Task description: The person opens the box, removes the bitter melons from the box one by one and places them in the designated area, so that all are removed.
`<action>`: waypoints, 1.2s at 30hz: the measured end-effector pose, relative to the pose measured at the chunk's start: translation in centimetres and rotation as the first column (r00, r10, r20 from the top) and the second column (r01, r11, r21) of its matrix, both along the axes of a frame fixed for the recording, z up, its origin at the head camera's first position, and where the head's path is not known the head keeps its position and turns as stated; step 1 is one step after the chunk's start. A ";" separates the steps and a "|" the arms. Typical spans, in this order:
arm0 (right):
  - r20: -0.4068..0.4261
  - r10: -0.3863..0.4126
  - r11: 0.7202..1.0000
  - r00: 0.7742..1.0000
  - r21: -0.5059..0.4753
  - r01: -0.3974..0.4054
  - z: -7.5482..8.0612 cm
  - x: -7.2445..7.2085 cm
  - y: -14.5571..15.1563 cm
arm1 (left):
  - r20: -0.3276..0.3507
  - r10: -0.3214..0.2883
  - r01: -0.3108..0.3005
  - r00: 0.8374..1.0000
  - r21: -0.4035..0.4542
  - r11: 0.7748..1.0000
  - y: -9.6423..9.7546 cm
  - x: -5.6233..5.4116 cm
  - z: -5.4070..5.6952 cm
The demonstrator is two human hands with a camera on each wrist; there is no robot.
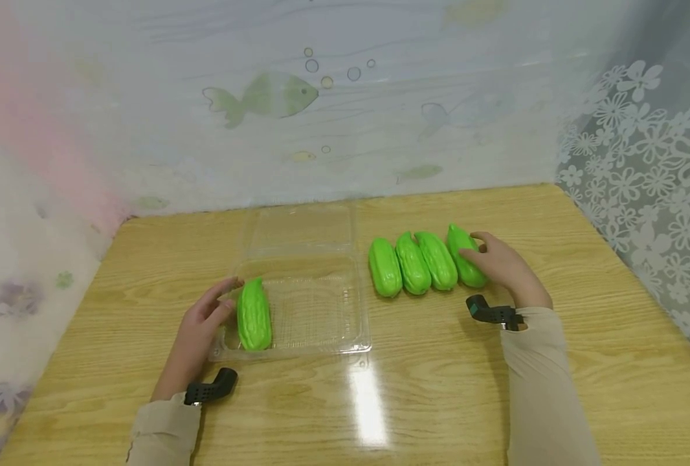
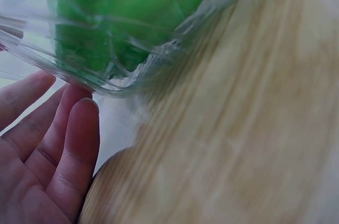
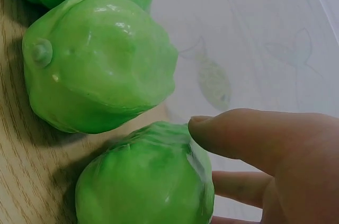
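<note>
An open clear plastic clamshell box (image 1: 310, 349) lies on the table, holding one green bitter melon (image 1: 254, 316) at its left side. Beside that melon, my left hand (image 1: 205, 317) rests its loosely bent fingers against the box's left wall; the left wrist view shows the fingertips (image 2: 79, 99) right at the plastic. To the right of the box, several more bitter melons (image 1: 413, 264) lie in a row. My right hand (image 1: 505, 265) grips the rightmost bitter melon (image 1: 467, 259), with its thumb (image 3: 217, 131) on the near side and its other fingers partly hidden beyond it.
The box's transparent lid (image 1: 301, 226) lies folded back toward the wall (image 1: 380, 149), which is printed with fish. A flower-patterned curtain (image 1: 659, 142) borders the wooden table (image 1: 438, 401) on the right. Each wrist wears a black camera mount (image 1: 211, 387).
</note>
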State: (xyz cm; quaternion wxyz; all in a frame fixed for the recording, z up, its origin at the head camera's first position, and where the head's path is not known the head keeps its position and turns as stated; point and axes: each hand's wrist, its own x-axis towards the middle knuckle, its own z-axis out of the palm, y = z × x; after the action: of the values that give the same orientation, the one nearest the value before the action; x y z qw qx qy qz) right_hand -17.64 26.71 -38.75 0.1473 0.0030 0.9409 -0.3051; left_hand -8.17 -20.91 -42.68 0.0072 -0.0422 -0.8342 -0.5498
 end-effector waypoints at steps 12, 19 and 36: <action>-0.014 -0.005 1.000 1.000 -0.018 0.005 0.3 0.1 -0.1 | 0.008 -0.002 0.002 1.000 -0.003 1.000 -0.3 0.0 -0.4; -0.032 -0.015 0.999 0.999 -0.029 0.014 0.2 0.2 0.1 | 0.002 -0.006 0.006 1.000 0.009 1.000 -0.2 -0.1 -0.3; -0.327 -0.169 0.978 0.930 -0.171 0.117 1.1 0.4 -0.3 | -0.004 -0.005 0.005 1.000 0.001 1.000 0.0 -0.1 -0.1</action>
State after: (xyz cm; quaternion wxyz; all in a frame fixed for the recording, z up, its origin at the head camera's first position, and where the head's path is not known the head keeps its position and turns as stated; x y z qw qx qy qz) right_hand -17.26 26.44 -37.63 -0.0401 0.0081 0.9240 -0.3802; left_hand -8.26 -20.87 -42.75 0.0077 -0.0455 -0.8338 -0.5502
